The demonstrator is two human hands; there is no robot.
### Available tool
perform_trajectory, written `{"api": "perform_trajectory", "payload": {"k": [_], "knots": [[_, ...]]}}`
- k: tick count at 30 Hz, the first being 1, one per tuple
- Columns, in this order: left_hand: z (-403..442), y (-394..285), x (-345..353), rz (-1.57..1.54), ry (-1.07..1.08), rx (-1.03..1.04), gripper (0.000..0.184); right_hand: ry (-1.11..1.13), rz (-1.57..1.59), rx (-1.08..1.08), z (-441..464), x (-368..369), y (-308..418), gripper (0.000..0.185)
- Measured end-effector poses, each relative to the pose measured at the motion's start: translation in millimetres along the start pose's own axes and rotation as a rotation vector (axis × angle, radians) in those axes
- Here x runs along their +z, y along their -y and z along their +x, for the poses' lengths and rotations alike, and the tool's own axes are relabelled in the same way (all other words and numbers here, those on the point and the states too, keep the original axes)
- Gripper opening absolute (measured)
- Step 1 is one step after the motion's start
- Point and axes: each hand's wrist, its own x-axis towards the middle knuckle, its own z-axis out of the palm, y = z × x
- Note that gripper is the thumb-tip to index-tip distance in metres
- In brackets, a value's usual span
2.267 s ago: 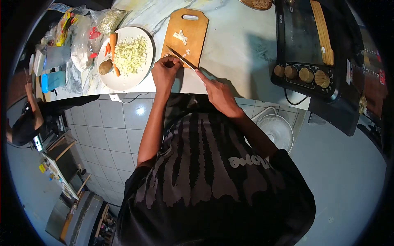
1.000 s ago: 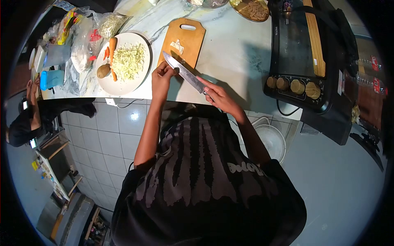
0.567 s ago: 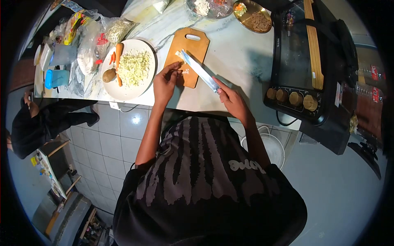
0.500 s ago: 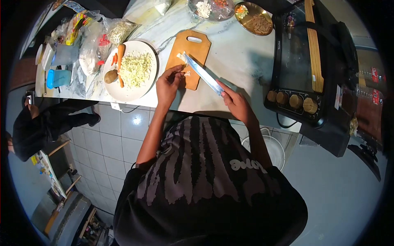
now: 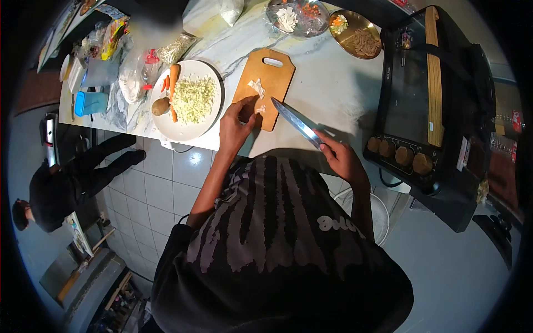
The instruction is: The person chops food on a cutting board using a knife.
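Note:
My right hand [image 5: 341,160] is closed around the handle of a kitchen knife [image 5: 297,122]. The blade points up and left, its tip over the right part of a wooden cutting board [image 5: 265,75]. At the board's lower left is my left hand [image 5: 236,126], thumb and curved fingers apart. Small pale chopped pieces [image 5: 261,109] lie beside its fingertips, and more white slices [image 5: 256,87] lie a little higher on the board. Left of the board stands a white plate [image 5: 157,125] with chopped pale green vegetable [image 5: 194,99], carrot [image 5: 175,75], small red-orange pieces and a round brown vegetable [image 5: 160,106].
A black oven [image 5: 408,94] with wooden sticks on top stands at the right. Behind the board are a clear plate [image 5: 316,25] and a metal bowl [image 5: 337,41], both with cut food. Bags and a blue-lidded container [image 5: 91,104] sit at left. Another person [image 5: 58,191] is at far left.
The knife has moved right, off the white slices. My left thumb and fingers have spread apart. A dark blurred shape has appeared at the top left, and the view has shifted slightly.

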Motion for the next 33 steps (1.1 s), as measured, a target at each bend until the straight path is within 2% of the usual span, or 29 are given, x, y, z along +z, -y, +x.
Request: {"api": "perform_trajectory", "payload": {"k": [3, 7, 11, 14, 16, 17, 19, 20, 22, 23, 25, 27, 31, 33], "knots": [[0.0, 4.2, 5.0, 0.008, 0.034, 0.028, 0.049, 0.028, 0.021, 0.069, -2.6, 5.8, -5.6, 0.043], [4.2, 6.8, 7.2, -0.007, 0.057, 0.002, 0.047, 0.032, -0.031, 0.049, -6.1, 21.4, -5.6, 0.045], [6.4, 9.9, 14.2, 0.039, 0.03, 0.021, 0.035, 0.055, -0.004, 0.069, -7.2, 41.9, -1.4, 0.048], [8.7, 13.8, 22.2, 0.024, 0.012, 0.027, 0.026, -0.003, 0.07, -0.029, -6.8, 62.6, -8.5, 0.049], [8.5, 17.5, 23.6, -0.038, 0.024, 0.019, 0.02, 0.017, 0.072, 0.025, -5.2, 73.0, -9.7, 0.05], [8.4, 19.3, 24.1, -0.036, 0.01, 0.013, 0.02, 0.027, 0.068, 0.013, -3.2, 80.2, -17.6, 0.05], [5.9, 20.4, 24.3, -0.06, 0.027, 0.035, 0.02, -0.097, 0.129, -0.174, -0.5, 89.0, -25.6, 0.051], [4.9, 24.2, 25.8, -0.025, -0.006, 0.119, 0.018, -0.084, 0.128, -0.192, -0.6, 90.6, -29.8, 0.051], [5.1, 23.5, 23.1, 0.004, 0.044, 0.085, 0.022, -0.001, 0.105, -0.007, -3.6, 83.8, -13.4, 0.048], [4.9, 24.7, 22.4, -0.005, 0.047, 0.086, 0.022, 0.017, 0.108, -0.025, -3.2, 87.2, -14.1, 0.048], [5.1, 25.8, 21.1, 0.017, 0.02, 0.119, 0.023, -0.109, 0.053, -0.149, -3.9, 92.1, -19.3, 0.049], [4.9, 26.0, 16.1, 0.004, 0.05, 0.076, 0.024, -0.054, 0.07, -0.087, -2.1, 89.0, -14.4, 0.047], [6.2, 35.2, 8.5, -0.005, -0.021, 0.163, 0.027, -0.015, 0.048, -0.089, 1.2, 81.8, 9.9, 0.044], [5.7, 30.4, -3.6, -0.013, 0.009, 0.082, 0.027, 0.008, 0.058, -0.06, 4.1, 79.6, 18.9, 0.044]]}}
